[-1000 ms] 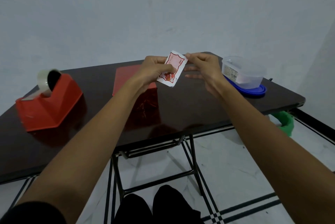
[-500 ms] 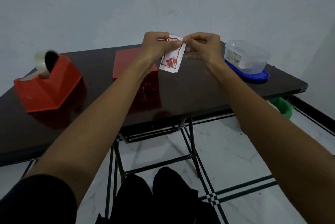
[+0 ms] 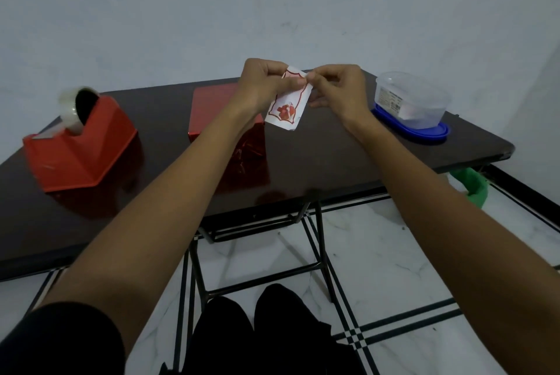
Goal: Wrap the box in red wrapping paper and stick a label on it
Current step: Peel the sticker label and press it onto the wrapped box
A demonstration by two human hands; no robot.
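- Versus a second ago: label (image 3: 288, 103) raised and turned upright, right hand (image 3: 336, 86) moved onto its top corner; barely any shift since.
- Left hand (image 3: 263, 83) pinching the top edge, right pinching the corner beside it; probably starting the backing peel.
- Label long axis hanging down, slightly tilted.
- Box (image 3: 212, 110), already red-wrapped, on table (image 3: 333, 156) just below-left of label, partly behind left forearm; left hand nearer.
- Bare tabletop between box and plastic container (image 3: 412, 98); tape dispenser (image 3: 81, 147) well apart, far left.
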